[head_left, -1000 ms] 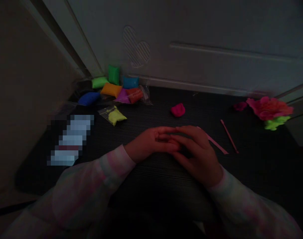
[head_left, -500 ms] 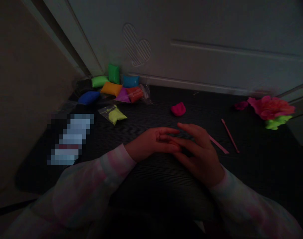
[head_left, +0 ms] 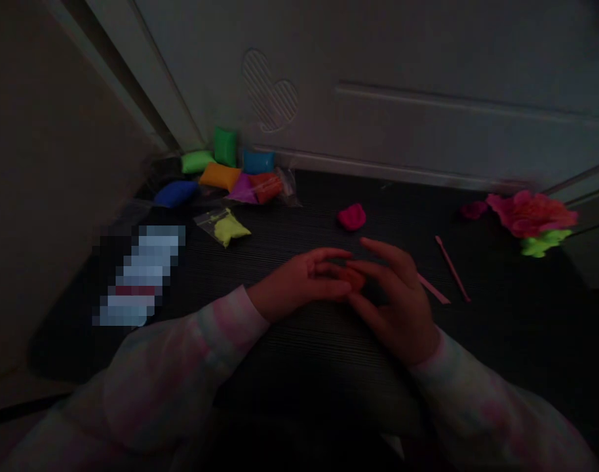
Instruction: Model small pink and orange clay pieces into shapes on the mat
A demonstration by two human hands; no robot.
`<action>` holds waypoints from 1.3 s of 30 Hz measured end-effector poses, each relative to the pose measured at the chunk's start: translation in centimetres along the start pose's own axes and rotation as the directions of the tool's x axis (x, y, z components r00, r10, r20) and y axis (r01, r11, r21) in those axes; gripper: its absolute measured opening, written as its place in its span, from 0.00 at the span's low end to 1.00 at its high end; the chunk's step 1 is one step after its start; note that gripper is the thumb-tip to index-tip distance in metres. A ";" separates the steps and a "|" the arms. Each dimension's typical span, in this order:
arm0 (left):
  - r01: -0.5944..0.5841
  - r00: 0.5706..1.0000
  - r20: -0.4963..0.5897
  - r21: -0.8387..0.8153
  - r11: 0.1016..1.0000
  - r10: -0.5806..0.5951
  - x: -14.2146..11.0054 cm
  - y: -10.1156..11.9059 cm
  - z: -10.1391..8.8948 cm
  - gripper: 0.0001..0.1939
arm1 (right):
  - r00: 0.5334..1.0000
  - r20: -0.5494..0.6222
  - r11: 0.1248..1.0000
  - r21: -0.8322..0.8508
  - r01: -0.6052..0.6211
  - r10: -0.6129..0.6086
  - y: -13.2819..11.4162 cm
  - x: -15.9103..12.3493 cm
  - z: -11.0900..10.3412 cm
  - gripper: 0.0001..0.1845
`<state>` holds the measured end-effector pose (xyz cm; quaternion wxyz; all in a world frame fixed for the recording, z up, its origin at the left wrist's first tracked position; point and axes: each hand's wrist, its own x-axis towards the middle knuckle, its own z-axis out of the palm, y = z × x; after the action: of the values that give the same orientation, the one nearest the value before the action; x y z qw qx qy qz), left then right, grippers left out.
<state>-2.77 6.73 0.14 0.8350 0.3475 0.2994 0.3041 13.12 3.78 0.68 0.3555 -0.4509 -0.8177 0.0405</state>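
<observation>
The scene is dim. My left hand point(head_left: 294, 285) and my right hand point(head_left: 398, 301) meet over a dark ribbed mat point(head_left: 289, 341). Between their fingertips sits a small orange-red clay piece point(head_left: 352, 278), and fingers of both hands pinch it. A pink clay lump point(head_left: 352, 217) lies on the mat just beyond my hands. Two thin pink sticks lie to the right: one point(head_left: 432, 288) partly under my right hand, the other point(head_left: 453, 269) further out.
Several coloured clay packets point(head_left: 221, 174) are heaped at the back left, with a yellow packet point(head_left: 228, 228) nearer. A pink clay flower point(head_left: 530, 214) on a green base point(head_left: 545, 242) stands at the far right. A white panelled wall point(head_left: 402, 98) runs behind.
My right hand's fingers have lifted and spread a little, so the orange-red clay piece between the fingertips shows. The left hand has hardly moved.
</observation>
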 end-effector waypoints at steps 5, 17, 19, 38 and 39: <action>-0.030 0.999 -0.026 0.202 0.979 0.036 -0.2 0.7 -0.4 0.22 | 0.988 0.154 0.997 0.075 -0.020 0.008 0.3 0.1 -0.2 0.23; -0.020 0.999 0.044 0.291 0.956 0.007 -0.4 0.7 -0.2 0.23 | 0.996 0.087 0.997 0.068 0.030 -0.036 0.3 0.1 -0.1 0.14; -0.012 1.000 0.024 0.289 0.957 0.005 -0.3 0.5 -0.2 0.23 | 0.996 0.083 0.997 0.065 0.034 -0.039 0.2 0.1 -0.1 0.16; -0.012 1.000 0.008 0.244 0.970 0.010 -0.2 0.5 -0.3 0.23 | 0.997 0.077 0.998 0.062 0.006 -0.011 0.1 0.0 0.2 0.13; -0.009 1.000 0.003 0.231 0.973 0.009 -0.2 0.6 -0.3 0.23 | 0.998 0.069 0.998 0.065 0.002 -0.007 0.1 0.0 0.2 0.13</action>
<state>-3.31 7.00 0.46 0.7877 0.4440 0.3304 0.2706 13.03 3.86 0.51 0.3414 -0.4356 -0.8288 0.0820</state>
